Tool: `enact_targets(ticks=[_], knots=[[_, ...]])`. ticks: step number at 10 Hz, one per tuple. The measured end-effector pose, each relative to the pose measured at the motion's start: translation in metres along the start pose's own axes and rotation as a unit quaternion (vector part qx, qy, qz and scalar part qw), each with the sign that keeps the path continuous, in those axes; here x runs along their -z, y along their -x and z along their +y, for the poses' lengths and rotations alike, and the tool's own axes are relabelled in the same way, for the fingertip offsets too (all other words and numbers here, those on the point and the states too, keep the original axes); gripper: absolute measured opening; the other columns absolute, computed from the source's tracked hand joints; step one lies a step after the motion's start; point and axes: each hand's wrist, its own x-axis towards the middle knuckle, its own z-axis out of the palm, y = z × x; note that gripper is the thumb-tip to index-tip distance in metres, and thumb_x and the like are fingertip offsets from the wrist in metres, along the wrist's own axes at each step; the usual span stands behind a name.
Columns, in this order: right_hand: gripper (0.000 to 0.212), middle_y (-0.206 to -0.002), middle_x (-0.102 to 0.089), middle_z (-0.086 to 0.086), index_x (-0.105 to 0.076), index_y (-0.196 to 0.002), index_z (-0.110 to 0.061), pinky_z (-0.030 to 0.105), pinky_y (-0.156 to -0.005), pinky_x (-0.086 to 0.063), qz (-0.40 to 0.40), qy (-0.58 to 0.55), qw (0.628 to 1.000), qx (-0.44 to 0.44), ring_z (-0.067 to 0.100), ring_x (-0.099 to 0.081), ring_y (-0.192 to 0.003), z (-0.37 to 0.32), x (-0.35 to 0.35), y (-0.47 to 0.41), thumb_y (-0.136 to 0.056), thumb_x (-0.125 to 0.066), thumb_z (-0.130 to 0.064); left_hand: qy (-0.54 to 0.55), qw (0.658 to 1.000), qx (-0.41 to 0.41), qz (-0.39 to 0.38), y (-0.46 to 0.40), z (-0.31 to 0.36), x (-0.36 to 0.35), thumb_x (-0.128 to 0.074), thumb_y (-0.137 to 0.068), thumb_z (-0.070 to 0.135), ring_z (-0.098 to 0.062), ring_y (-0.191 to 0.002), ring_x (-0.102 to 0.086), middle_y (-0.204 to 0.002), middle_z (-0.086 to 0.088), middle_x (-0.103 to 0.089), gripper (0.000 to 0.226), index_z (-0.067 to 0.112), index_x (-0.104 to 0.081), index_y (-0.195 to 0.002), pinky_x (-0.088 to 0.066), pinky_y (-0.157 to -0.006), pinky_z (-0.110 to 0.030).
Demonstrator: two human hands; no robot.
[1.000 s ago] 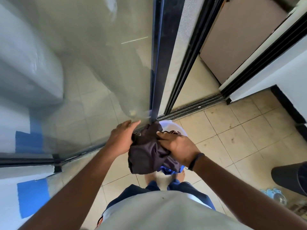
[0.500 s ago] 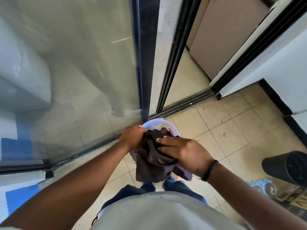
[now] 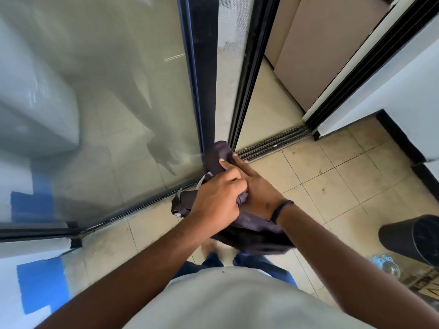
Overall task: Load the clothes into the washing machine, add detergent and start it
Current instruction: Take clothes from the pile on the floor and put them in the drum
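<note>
From the head camera, a glass sliding door stands in front, and a black bin is at the right on the tiled floor. The dark cloth hangs between both hands: the left hand grips it with curled fingers, and the right hand pinches its upper part.

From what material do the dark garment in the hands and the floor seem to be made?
Dark garment: soft woven or knitted fabric, matte, since it crumples and folds in both hands. Floor: likely ceramic tile, beige with slight sheen, since straight grout lines divide it into squares.
</note>
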Motion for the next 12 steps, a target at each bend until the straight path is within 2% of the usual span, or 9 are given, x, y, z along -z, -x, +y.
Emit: enact_targets(ticks=[1,3,4,5,6,7,10,11,12], knots=[[0.046,-0.132,-0.063,0.010,-0.062,-0.130,-0.010,0.025,-0.095,-0.048,0.069,-0.057,0.996,0.013,0.025,-0.060,-0.123,0.003,-0.002,0.002,-0.085,-0.061,-0.011,0.069,0.996,-0.021,0.058,0.010,-0.007,0.002,-0.072,-0.068,0.001,-0.021,-0.089,-0.062,-0.104,0.002,-0.059,0.025,0.012,-0.059,-0.086,-0.042,-0.056,-0.025],[0.044,-0.131,-0.065,0.005,-0.072,-0.119,-0.011,0.028,-0.108,-0.042,0.118,-0.146,0.982,0.011,0.015,-0.058,-0.123,-0.008,0.015,0.014,-0.077,-0.076,0.002,0.181,0.961,0.202,-0.054,0.037,-0.061,-0.028,-0.096,-0.042,0.039,-0.024,-0.146,-0.026,-0.157,-0.002,-0.020,0.141,0.032,-0.013,-0.156,-0.034,-0.114,-0.043],[0.036,-0.129,-0.067,0.004,-0.075,-0.111,-0.010,0.039,-0.106,-0.047,0.114,-0.212,0.971,0.010,0.016,-0.060,-0.124,-0.023,0.031,0.021,-0.076,-0.073,0.000,0.149,0.933,0.295,-0.141,0.043,-0.110,-0.083,-0.085,-0.021,0.069,-0.033,-0.141,-0.038,-0.151,-0.015,-0.037,0.145,0.042,-0.029,-0.152,-0.041,-0.111,-0.042],[0.033,-0.116,-0.072,-0.001,-0.078,-0.102,-0.029,0.044,-0.104,-0.049,0.097,-0.297,0.950,0.010,0.020,-0.065,-0.115,-0.048,0.063,0.033,-0.077,-0.061,-0.016,0.178,0.879,0.384,-0.220,0.068,-0.200,-0.198,-0.081,-0.012,0.086,-0.019,-0.126,-0.057,-0.137,0.004,-0.057,0.138,0.049,-0.044,-0.140,-0.051,-0.102,-0.039],[0.054,-0.105,-0.069,-0.018,-0.071,-0.102,-0.042,0.015,-0.092,-0.050,0.117,-0.339,0.932,0.058,-0.012,-0.062,-0.104,-0.073,0.096,0.042,-0.074,-0.056,0.001,0.158,0.874,0.384,-0.253,0.064,-0.224,-0.235,-0.069,-0.044,0.093,-0.018,-0.127,-0.055,-0.141,0.004,-0.055,0.112,0.041,-0.043,-0.140,-0.046,-0.105,-0.035],[0.078,-0.097,-0.049,-0.020,-0.041,-0.117,-0.026,-0.008,-0.067,-0.038,0.195,-0.329,0.922,-0.060,-0.034,-0.051,-0.075,-0.076,0.114,0.039,-0.074,-0.045,0.039,0.033,0.935,0.311,-0.170,0.027,-0.128,-0.119,-0.045,-0.084,0.064,-0.027,-0.126,-0.051,-0.131,-0.004,-0.059,0.061,0.024,-0.061,-0.127,-0.042,-0.101,-0.041],[0.055,-0.115,-0.071,0.006,-0.065,-0.128,-0.016,0.004,-0.079,-0.040,0.215,-0.120,0.936,-0.252,0.021,-0.065,-0.103,0.030,0.064,0.046,-0.080,-0.052,0.008,-0.009,0.956,0.291,-0.028,0.017,-0.078,-0.056,-0.058,-0.072,-0.007,-0.040,-0.151,-0.002,-0.165,-0.009,-0.016,0.034,0.011,-0.070,-0.099,-0.023,-0.116,-0.060],[0.072,-0.137,-0.058,0.008,-0.048,-0.144,-0.018,0.024,-0.102,-0.043,0.171,-0.132,0.949,-0.230,0.027,-0.056,-0.125,0.022,0.048,0.039,-0.079,-0.052,0.012,0.034,0.971,0.225,0.073,0.009,-0.058,-0.040,-0.059,-0.072,-0.013,-0.048,-0.149,-0.012,-0.163,-0.014,-0.020,0.030,0.005,-0.069,-0.093,-0.030,-0.113,-0.062],[0.105,-0.148,-0.039,-0.003,-0.008,-0.158,-0.025,0.011,-0.103,-0.034,0.023,-0.198,0.963,-0.182,0.009,-0.047,-0.131,-0.003,0.036,0.027,-0.078,-0.062,0.017,0.096,0.975,0.160,0.117,-0.008,-0.030,-0.031,-0.058,-0.077,-0.013,-0.047,-0.149,-0.012,-0.164,-0.016,-0.017,0.024,0.003,-0.067,-0.092,-0.024,-0.119,-0.052]])
